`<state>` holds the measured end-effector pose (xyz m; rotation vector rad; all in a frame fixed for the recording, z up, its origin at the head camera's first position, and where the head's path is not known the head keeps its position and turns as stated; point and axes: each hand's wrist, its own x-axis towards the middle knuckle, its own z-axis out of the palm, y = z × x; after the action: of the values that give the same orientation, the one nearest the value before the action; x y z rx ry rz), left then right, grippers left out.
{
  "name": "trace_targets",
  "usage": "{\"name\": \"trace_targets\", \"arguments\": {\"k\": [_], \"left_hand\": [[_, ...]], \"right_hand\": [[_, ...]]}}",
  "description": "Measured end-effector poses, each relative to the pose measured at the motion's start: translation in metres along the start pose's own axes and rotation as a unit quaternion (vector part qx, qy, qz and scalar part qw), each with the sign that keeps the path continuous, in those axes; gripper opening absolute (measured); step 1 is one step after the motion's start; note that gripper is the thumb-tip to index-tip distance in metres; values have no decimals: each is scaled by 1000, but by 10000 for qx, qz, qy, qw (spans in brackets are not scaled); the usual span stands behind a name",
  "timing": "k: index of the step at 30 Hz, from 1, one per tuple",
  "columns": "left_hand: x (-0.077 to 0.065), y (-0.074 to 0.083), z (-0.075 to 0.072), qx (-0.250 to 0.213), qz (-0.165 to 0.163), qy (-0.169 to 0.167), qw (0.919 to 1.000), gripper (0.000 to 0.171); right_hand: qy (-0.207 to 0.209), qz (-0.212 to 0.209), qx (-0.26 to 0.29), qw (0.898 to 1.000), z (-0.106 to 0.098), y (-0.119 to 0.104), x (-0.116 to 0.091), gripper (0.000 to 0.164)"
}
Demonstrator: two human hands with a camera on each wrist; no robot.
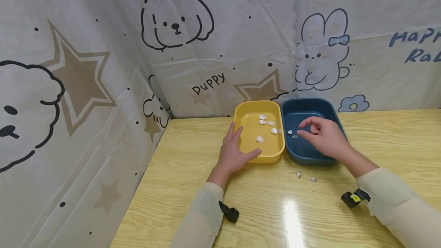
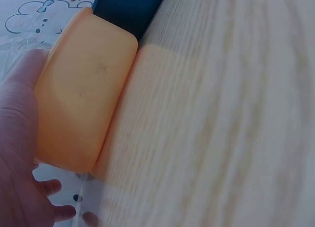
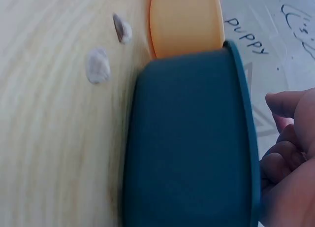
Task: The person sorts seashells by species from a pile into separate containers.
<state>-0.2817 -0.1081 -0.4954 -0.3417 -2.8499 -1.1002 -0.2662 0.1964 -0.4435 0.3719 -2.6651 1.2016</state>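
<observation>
My left hand point(image 1: 234, 155) rests at the front left corner of a yellow plastic box point(image 1: 249, 112), its fingers spread along the left side and its thumb at the front rim. Several small white seashells point(image 1: 260, 139) lie inside that box. Over the blue plastic box point(image 1: 298, 156) hovers my right hand point(image 1: 325, 137); thumb and index finger stand apart, with nothing visible between them, and the other fingers are bent. Just left of its fingertips, two small shells point(image 1: 289, 132) lie in the blue box. The hand hides part of that box's floor.
On the wooden table point(image 1: 193, 152), in front of the blue box, lie two loose shells, one greyish point(image 1: 298, 175) and one paler point(image 1: 312, 179). Both boxes stand side by side near a printed cloth backdrop point(image 1: 224, 49) at the table's back edge.
</observation>
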Motion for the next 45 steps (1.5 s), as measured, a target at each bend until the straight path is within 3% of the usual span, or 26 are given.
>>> {"name": "trace_targets", "arguments": {"k": [14,26,36,45], "left_hand": [[0,1,-1,33,19,-2,10000,105],[-1,-1,-1,14,12,30,10000,106],[-1,0,-1,30,23,7,10000,105],[-1,1,1,35,-27,-17,10000,105]], "right_hand": [[-65,-525,161,9985,-4,-11,-44,14],[-376,-749,72,9965,-3,1,-79,15],[-663,-717,269,9949,3,13,-92,17],[-1049,-528,19,9931,6,23,-95,14]]}}
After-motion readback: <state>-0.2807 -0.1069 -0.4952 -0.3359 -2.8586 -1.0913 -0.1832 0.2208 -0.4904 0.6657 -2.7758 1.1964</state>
